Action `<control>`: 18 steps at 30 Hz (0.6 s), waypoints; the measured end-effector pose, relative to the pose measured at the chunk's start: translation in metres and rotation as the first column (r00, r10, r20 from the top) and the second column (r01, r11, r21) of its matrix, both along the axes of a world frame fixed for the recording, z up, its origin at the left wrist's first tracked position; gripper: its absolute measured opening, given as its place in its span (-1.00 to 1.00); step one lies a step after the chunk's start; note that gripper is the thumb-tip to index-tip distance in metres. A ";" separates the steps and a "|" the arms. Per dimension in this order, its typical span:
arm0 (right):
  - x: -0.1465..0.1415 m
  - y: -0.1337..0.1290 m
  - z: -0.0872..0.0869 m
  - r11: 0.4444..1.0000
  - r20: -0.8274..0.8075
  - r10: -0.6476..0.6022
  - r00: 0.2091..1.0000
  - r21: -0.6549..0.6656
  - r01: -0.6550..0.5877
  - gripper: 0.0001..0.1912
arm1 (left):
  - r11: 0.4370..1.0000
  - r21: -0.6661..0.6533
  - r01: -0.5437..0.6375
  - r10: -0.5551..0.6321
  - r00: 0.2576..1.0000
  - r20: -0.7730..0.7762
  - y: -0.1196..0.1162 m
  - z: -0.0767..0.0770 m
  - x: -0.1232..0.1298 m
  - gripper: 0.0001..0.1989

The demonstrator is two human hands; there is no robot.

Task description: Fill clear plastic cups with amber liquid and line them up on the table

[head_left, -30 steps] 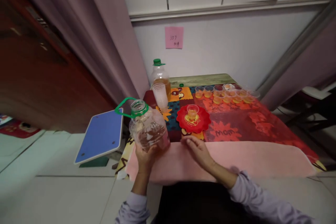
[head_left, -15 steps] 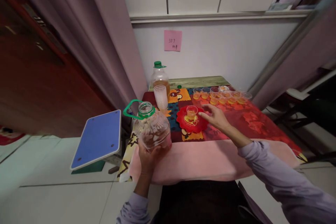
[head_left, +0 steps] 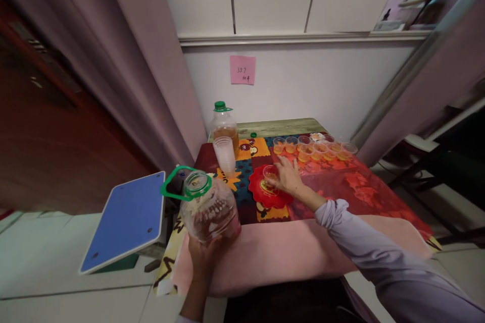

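Tilted a little toward me, a large clear plastic jug (head_left: 212,212) with a green handle and uncapped mouth rests at the table's near left. My left hand (head_left: 208,252) is closed round its lower side. A small clear plastic cup (head_left: 270,171) with some orange drink stands on a red scalloped plate (head_left: 255,194). My right hand (head_left: 288,176) is at this cup, thumb on the near side and fingers at the far side; their contact is partly hidden.
Several cups of orange drink (head_left: 320,149) stand at the back right. A stack of cups (head_left: 224,154) stands before a capped jug (head_left: 223,126). A green cap (head_left: 253,135) lies behind. A pink cloth (head_left: 280,252) covers the front edge; a blue-topped stool (head_left: 125,217) is at left.
My right hand has moved left from beside the cup to the cup itself. My left hand still holds the jug, which leans slightly more toward me. The view has shifted a little.
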State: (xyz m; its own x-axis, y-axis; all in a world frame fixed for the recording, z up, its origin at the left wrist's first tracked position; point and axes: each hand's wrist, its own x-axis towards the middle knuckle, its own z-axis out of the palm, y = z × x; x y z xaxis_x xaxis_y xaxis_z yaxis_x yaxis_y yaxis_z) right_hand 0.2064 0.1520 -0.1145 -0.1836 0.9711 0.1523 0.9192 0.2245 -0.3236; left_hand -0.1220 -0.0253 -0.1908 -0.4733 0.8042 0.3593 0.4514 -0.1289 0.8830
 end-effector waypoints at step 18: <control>0.089 0.089 0.005 0.967 -0.158 -0.137 0.978 0.192 0.167 -0.35 | 0.995 -0.021 -0.094 0.094 0.996 -0.008 0.000 0.002 -0.001 -0.20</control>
State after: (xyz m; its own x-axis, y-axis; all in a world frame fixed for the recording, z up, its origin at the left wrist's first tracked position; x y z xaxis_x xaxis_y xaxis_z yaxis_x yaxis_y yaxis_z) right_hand 0.2953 0.2415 -0.1093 0.0018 0.9318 0.3630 0.8953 0.1602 -0.4157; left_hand -0.1229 -0.0250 -0.1892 -0.5451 0.7637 0.3458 0.4666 -0.0662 0.8820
